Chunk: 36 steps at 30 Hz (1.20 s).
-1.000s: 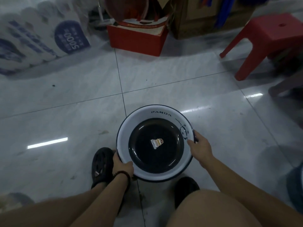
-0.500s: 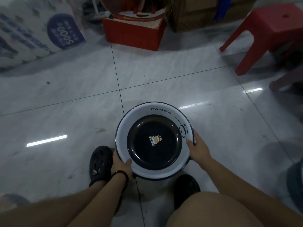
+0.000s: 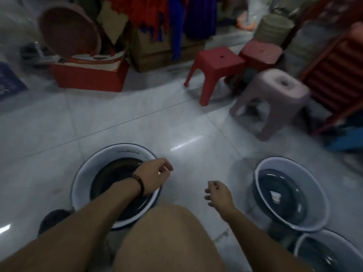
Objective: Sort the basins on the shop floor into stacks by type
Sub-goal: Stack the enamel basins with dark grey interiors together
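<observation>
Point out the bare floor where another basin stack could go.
Widest bare tile lies between the left basin and the red box. A narrower strip runs between that basin and the right basin, where the right hand hovers. Crowded: far right, by the corner basin and pink stool.

One basin (image 3: 84,174) sits lower centre-left of the frame, a second basin (image 3: 316,211) at right, a third basin (image 3: 314,238) just below it. Behind them a stool (image 3: 218,61) stands upper right, a box (image 3: 88,79) upper left.
</observation>
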Each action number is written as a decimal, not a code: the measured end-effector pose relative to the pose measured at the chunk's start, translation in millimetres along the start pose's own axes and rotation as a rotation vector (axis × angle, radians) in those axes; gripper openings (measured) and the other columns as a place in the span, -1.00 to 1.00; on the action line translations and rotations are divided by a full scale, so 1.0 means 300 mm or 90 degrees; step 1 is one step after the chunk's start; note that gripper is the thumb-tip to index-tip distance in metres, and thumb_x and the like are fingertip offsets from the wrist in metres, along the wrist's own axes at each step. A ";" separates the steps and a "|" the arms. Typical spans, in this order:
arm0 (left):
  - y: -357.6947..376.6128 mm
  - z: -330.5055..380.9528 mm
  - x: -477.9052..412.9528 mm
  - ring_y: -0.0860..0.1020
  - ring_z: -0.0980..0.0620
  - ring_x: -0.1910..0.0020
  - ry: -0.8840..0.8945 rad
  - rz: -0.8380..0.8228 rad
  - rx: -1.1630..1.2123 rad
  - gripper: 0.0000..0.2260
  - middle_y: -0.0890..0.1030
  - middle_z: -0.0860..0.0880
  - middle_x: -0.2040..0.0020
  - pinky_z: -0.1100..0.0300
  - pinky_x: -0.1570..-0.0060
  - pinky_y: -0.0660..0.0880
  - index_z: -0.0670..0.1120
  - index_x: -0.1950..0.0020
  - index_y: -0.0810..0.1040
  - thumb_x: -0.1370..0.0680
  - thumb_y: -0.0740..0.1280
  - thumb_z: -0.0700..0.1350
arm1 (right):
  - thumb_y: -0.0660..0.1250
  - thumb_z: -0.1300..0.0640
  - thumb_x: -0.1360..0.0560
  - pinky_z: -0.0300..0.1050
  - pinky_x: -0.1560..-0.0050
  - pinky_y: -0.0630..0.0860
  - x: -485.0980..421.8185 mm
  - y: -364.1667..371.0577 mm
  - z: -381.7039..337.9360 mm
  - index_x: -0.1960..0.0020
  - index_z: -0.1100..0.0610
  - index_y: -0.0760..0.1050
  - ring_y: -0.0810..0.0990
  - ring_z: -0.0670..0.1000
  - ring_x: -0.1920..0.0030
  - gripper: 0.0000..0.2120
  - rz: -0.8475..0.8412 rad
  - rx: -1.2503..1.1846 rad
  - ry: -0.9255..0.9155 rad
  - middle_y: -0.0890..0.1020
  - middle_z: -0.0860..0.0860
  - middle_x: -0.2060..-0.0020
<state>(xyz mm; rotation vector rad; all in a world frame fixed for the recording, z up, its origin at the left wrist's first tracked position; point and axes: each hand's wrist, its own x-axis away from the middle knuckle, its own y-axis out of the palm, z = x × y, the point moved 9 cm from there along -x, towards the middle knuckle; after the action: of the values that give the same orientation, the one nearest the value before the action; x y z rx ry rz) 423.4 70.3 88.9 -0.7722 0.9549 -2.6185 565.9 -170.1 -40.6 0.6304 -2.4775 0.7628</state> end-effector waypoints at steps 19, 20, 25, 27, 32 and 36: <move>0.503 0.878 -0.028 0.62 0.11 0.02 0.301 -0.301 -0.446 -0.85 0.63 0.18 -0.08 0.06 -0.05 0.64 0.20 -0.13 0.57 -0.65 0.22 0.09 | 0.28 0.01 -0.72 0.30 -0.29 0.51 -0.156 -0.711 0.814 -0.54 0.12 0.35 0.55 0.22 -0.34 -0.56 0.277 -0.765 0.372 0.48 0.12 -0.38; 0.507 0.864 -0.038 0.62 0.10 0.00 0.294 -0.312 -0.465 -0.84 0.63 0.17 -0.09 0.05 -0.06 0.64 0.20 -0.13 0.57 -0.65 0.22 0.08 | 0.28 0.00 -0.71 0.31 -0.34 0.45 -0.174 -0.705 0.819 -0.57 0.10 0.32 0.48 0.21 -0.45 -0.53 0.285 -0.797 0.373 0.46 0.09 -0.46; 0.489 0.810 -0.087 0.62 0.04 -0.04 0.259 -0.306 -0.494 -0.83 0.63 0.10 -0.12 0.05 -0.10 0.63 0.17 -0.17 0.57 -0.65 0.23 0.10 | 0.39 0.05 -0.67 0.19 -0.12 0.60 -0.141 -0.730 0.674 -0.38 0.11 0.47 0.65 0.15 0.04 -0.68 0.389 -0.832 0.304 0.64 0.15 -0.03; 0.479 0.794 -0.094 0.60 0.06 -0.08 0.236 -0.315 -0.490 -0.81 0.63 0.09 -0.13 0.08 -0.15 0.59 0.13 -0.19 0.58 -0.66 0.24 0.10 | 0.41 0.11 -0.66 0.20 -0.13 0.62 -0.137 -0.743 0.618 -0.39 0.12 0.45 0.65 0.17 0.06 -0.66 0.409 -0.859 0.270 0.62 0.17 -0.01; 0.356 0.751 -0.096 0.56 0.09 -0.08 0.156 -0.265 -0.361 -0.81 0.62 0.12 -0.15 0.16 -0.16 0.53 0.14 -0.22 0.60 -0.66 0.28 0.10 | 0.40 0.31 -0.58 0.24 -0.12 0.66 -0.088 -0.690 0.494 -0.43 0.22 0.48 0.65 0.25 -0.14 -0.58 0.395 -0.827 0.252 0.62 0.19 -0.23; 0.207 0.679 -0.077 0.57 0.03 -0.20 0.105 -0.168 -0.264 -0.75 0.62 0.09 -0.21 0.19 -0.22 0.47 0.13 -0.27 0.59 -0.62 0.33 0.14 | 0.39 0.35 -0.56 0.09 0.20 0.71 -0.080 -0.578 0.286 -0.41 0.15 0.54 0.70 0.26 -0.15 -0.57 0.286 -0.751 0.139 0.68 0.21 -0.24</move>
<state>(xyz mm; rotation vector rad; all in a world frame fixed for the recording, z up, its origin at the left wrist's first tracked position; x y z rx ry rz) 559.2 -73.8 170.4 -0.8307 1.5755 -2.7746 654.0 -344.0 -48.6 -0.4207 -2.3357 -0.5227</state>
